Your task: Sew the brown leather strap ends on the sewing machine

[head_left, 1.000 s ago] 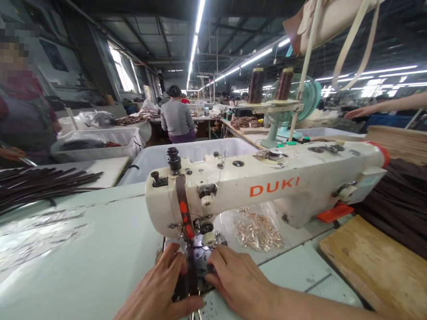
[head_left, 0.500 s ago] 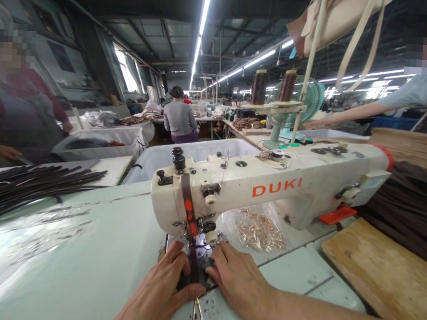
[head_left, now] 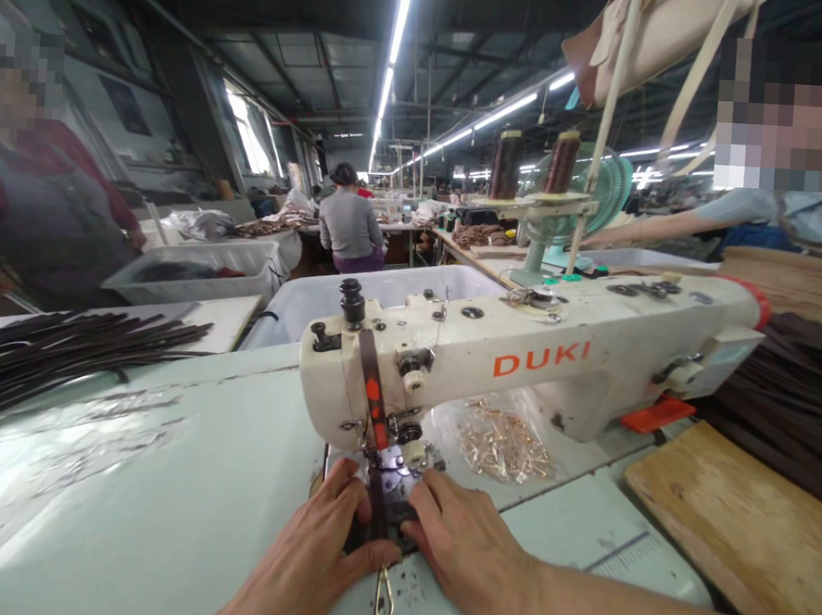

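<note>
A cream sewing machine (head_left: pixel 519 360) lettered DUKI stands on the pale green table (head_left: pixel 162 506). A narrow dark brown strap (head_left: pixel 375 505) runs under its needle towards me, with a gold metal clip (head_left: pixel 384 597) at its near end. My left hand (head_left: pixel 312 561) presses on the strap from the left, thumb over it. From the right, my right hand (head_left: pixel 466 543) holds the strap down with its fingertips just in front of the needle.
A pile of dark straps (head_left: pixel 67 351) lies at the left. A clear bag of gold clips (head_left: pixel 504 443) sits behind the needle. A wooden board (head_left: pixel 739 522) and stacked dark material (head_left: pixel 794 414) are at the right. White bins (head_left: pixel 356 295), a fan (head_left: pixel 585 197) and other people stand beyond.
The view has shifted slightly, so the machine sits a little further right. Both hands stay pressed on the strap at the needle. A person at the far right has leaned further into view.
</note>
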`<state>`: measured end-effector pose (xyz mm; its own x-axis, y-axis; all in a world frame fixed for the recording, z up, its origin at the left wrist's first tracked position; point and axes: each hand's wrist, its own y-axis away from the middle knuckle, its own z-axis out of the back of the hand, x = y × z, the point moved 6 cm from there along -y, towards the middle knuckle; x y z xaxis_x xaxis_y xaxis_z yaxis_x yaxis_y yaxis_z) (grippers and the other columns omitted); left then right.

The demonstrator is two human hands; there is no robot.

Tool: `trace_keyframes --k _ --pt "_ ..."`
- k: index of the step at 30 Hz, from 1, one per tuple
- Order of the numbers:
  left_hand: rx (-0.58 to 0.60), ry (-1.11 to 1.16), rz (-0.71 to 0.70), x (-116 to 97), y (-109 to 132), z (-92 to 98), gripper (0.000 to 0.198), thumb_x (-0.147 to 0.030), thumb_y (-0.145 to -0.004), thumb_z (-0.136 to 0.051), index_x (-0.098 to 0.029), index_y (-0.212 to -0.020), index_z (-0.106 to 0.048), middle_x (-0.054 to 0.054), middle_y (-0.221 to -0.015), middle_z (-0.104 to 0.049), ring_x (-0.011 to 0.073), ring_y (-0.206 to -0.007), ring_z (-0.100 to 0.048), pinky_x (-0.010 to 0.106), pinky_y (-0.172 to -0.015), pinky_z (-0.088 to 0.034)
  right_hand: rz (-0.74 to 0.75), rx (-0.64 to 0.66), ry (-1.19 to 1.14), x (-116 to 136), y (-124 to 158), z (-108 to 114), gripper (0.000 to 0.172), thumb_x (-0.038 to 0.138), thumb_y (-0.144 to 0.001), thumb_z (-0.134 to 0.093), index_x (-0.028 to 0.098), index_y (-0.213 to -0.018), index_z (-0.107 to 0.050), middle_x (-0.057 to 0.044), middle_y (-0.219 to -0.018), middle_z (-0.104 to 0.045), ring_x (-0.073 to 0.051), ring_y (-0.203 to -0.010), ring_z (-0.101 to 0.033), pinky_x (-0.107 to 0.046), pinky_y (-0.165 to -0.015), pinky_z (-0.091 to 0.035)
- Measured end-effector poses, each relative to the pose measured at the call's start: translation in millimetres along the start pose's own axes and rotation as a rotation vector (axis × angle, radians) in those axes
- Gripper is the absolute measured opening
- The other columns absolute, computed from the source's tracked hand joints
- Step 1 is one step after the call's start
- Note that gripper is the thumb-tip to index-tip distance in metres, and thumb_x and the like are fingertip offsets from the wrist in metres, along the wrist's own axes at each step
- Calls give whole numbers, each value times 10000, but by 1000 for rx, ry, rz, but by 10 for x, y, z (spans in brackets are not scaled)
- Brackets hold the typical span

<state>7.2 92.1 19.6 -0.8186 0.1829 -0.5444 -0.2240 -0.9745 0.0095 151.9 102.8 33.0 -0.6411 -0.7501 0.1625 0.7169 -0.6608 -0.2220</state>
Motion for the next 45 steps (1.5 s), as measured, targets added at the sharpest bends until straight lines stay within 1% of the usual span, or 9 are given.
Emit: trace_keyframes --k 11,15,18,23,28,32,37,42,45 --pt "-18 98 61 -76 -65 96 309 -312 -730 -699 -217 -896 -456 1 -964 -473 207 -863 -487 321 -748 -387 101 -184 91 75 9 14 246 58 -841 -628 154 -1011 -479 -78 -919 -577 -256 -765 -605 -344 -536 -519" --pt "-25 118 41 -42 -88 91 358 -392 -705 -725 -215 -906 -487 5 -977 -481 217 -852 -501 321 -744 -384 68 -290 20 34 -52 138 48 200 -973 -461 166 -1007 -459 -91 -901 -573 -261 -722 -602 -352 -517 -494" --pt "-27 122 52 -28 -82 92 382 -410 -687 -759 -211 -904 -515 2 -981 -487 208 -818 -509 307 -719 -385 1 -369 -149 -46 -84 221 214 331 -1030 -286 175 -1034 -432 -88 -892 -566 -247 -704 -603 -356 -542 -493" --pt "-29 135 93 -80 -65 142 331 -304 -649 -814 -251 -924 -638 -12 -977 -507 164 -731 -517 273 -670 -411 -96 -229 -268 -191 -67 113 169 326 -1018 -328 195 -1008 -435 -75 -935 -588 -242 -756 -611 -358 -620 -486" --pt "-23 246 52 -122 -66 140 50 -278 -785 -693 -287 -785 -742 -1 -1049 -531 93 -629 -529 233 -624 -465 -71 -76 -299 -243 -32 56 123 295 -985 -425 190 -1037 -462 -62 -994 -605 -233 -816 -618 -345 -687 -469" --pt "-34 352 41 -100 -43 116 186 -268 -876 -506 -201 -791 -658 19 -864 -554 138 -658 -595 190 -492 -509 -2 16 -266 -218 -42 46 131 278 -963 -471 191 -1060 -471 -46 -999 -624 -230 -833 -630 -319 -670 -450" --pt "-59 405 30 -48 -18 105 181 -369 -928 -454 -201 -894 -513 14 -852 -562 146 -626 -639 237 -553 -584 -1 45 -209 -215 -81 64 141 291 -957 -481 194 -1059 -474 -41 -976 -640 -228 -806 -634 -309 -636 -425" --pt "-147 307 -49 -26 -7 62 249 -411 -960 -377 -213 -892 -511 33 -884 -527 136 -582 -585 196 -389 -483 103 64 -135 -95 -135 68 154 306 -958 -497 187 -1055 -477 -45 -992 -654 -216 -813 -632 -289 -606 -410" --pt "-105 249 -118 -134 18 111 270 -388 -979 -382 -212 -836 -529 47 -895 -550 169 -737 -594 182 -438 -451 151 68 -109 -55 -142 47 119 271 -968 -475 171 -1032 -487 -55 -985 -661 -207 -799 -632 -284 -586 -398"
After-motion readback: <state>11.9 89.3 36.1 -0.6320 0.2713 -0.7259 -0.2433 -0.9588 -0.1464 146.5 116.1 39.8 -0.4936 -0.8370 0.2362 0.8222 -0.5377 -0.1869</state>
